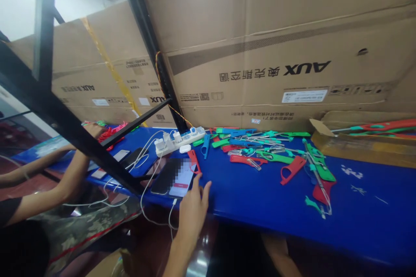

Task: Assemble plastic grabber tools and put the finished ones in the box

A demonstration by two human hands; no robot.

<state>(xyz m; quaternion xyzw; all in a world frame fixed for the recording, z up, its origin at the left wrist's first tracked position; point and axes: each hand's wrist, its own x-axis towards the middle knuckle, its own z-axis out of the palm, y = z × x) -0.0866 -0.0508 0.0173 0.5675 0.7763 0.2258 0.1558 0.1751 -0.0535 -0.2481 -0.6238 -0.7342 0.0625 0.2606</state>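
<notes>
My left hand [193, 207] is at the table's front edge, its index finger stretched toward the lit screen of a phone [182, 178]. Thumb and index finger are apart and nothing is held. Whether the fingertip touches the glass I cannot tell. A white charging cable [174, 202] runs from the phone's lower end. Beside it lies a dark phone [162, 179]. A red lighter casing [194, 162] rests against the lit phone's upper right corner. Below the table edge at right, a dim patch of skin shows, perhaps my right forearm; the right hand itself is hidden.
A white power strip [182, 140] with plugs sits behind the phones. Red, green and blue lighter casings [247, 160] with metal parts are heaped on the blue table [247, 201]. Black frame bars [97, 147] cross the left. Another person's arms [73, 169] reach over the table there.
</notes>
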